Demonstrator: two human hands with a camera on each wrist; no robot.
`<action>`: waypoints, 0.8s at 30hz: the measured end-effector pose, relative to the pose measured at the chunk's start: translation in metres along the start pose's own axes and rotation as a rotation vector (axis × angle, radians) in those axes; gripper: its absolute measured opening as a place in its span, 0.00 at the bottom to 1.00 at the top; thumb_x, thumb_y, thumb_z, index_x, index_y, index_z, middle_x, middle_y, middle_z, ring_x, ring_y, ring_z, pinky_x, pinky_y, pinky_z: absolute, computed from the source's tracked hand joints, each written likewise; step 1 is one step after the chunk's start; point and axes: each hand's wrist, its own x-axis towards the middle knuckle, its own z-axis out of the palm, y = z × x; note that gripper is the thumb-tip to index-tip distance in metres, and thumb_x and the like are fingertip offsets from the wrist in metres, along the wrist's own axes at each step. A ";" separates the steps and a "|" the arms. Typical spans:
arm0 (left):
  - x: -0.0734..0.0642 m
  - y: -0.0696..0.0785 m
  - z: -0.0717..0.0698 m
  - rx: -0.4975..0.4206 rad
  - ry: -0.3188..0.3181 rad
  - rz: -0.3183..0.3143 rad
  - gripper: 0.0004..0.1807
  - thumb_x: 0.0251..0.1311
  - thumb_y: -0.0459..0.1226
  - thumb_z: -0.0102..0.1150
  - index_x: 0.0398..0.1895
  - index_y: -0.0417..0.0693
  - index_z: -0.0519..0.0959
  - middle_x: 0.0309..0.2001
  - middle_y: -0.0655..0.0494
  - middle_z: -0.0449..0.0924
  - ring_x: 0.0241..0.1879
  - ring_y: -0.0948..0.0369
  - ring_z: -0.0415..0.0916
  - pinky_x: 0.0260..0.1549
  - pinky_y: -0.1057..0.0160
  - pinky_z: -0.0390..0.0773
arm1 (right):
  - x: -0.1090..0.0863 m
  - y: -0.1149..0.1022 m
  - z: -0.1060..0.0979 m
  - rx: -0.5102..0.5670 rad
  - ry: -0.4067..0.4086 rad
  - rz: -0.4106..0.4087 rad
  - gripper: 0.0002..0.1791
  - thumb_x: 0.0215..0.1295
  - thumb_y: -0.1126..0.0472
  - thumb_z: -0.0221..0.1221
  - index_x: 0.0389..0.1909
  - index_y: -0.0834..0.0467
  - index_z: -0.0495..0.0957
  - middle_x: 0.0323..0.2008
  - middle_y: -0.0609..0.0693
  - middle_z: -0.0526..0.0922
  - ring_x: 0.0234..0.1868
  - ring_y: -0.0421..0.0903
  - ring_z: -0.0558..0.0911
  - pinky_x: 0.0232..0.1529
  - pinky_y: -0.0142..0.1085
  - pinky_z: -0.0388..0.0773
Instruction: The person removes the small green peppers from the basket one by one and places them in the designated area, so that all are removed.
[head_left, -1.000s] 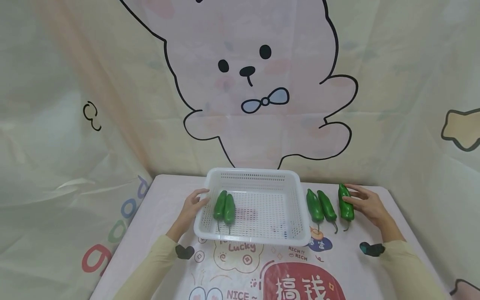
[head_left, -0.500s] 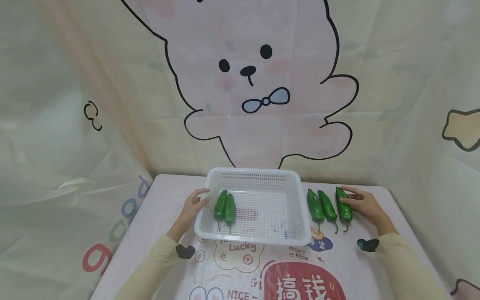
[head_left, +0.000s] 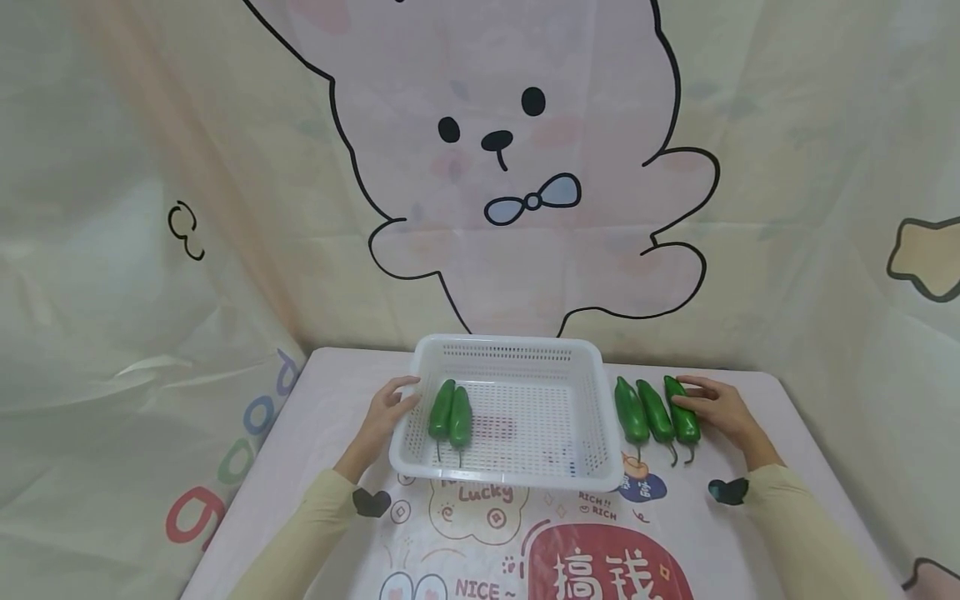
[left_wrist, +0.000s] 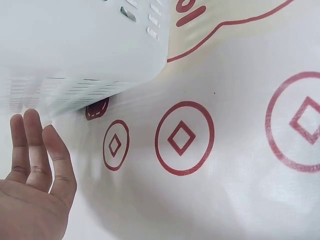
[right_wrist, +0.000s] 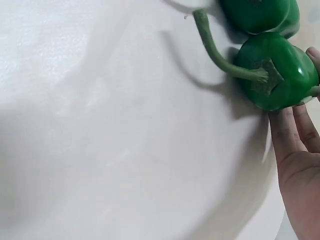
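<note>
A white perforated plastic basket (head_left: 525, 479) stands mid-table, with two green peppers (head_left: 460, 418) side by side in its left part. At the basket's left wall is my left hand (head_left: 381, 421), its fingers extended toward the rim; the left wrist view shows straight fingers (left_wrist: 36, 145) by the basket side. To the right of the basket lie three green peppers in a row. My right hand (head_left: 722, 410) holds the rightmost pepper (head_left: 684, 421), thumb and fingers about its body; in the right wrist view its curved stem (right_wrist: 220, 62) faces the camera.
The other two loose peppers, the left one (head_left: 632, 412) and the middle one (head_left: 656, 412), lie between the basket and my right hand. A printed white cloth (head_left: 480, 575) covers the table. A curtain with a bear drawing (head_left: 510, 250) hangs behind it.
My right hand has moved the rightmost pepper left along the table, close beside the middle one. My left hand and the basket have stayed in place.
</note>
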 end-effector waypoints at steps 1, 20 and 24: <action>0.000 0.000 0.000 -0.002 -0.001 -0.002 0.26 0.75 0.36 0.54 0.72 0.41 0.65 0.62 0.26 0.69 0.56 0.30 0.74 0.49 0.40 0.83 | 0.000 -0.001 0.001 0.000 0.001 0.002 0.41 0.69 0.45 0.65 0.73 0.66 0.65 0.64 0.77 0.68 0.64 0.72 0.69 0.60 0.60 0.75; 0.000 0.002 0.001 -0.006 -0.006 -0.010 0.25 0.76 0.36 0.54 0.72 0.41 0.65 0.64 0.27 0.68 0.57 0.31 0.73 0.49 0.41 0.83 | -0.014 -0.005 -0.007 -0.075 -0.021 0.006 0.42 0.72 0.41 0.60 0.73 0.67 0.63 0.66 0.75 0.67 0.64 0.72 0.69 0.59 0.64 0.74; -0.001 0.002 0.000 -0.017 -0.005 -0.016 0.25 0.76 0.35 0.54 0.72 0.41 0.65 0.64 0.27 0.68 0.58 0.31 0.73 0.50 0.40 0.82 | -0.019 -0.006 -0.012 -0.070 -0.010 -0.013 0.41 0.73 0.42 0.60 0.73 0.67 0.63 0.64 0.74 0.69 0.62 0.71 0.72 0.58 0.61 0.77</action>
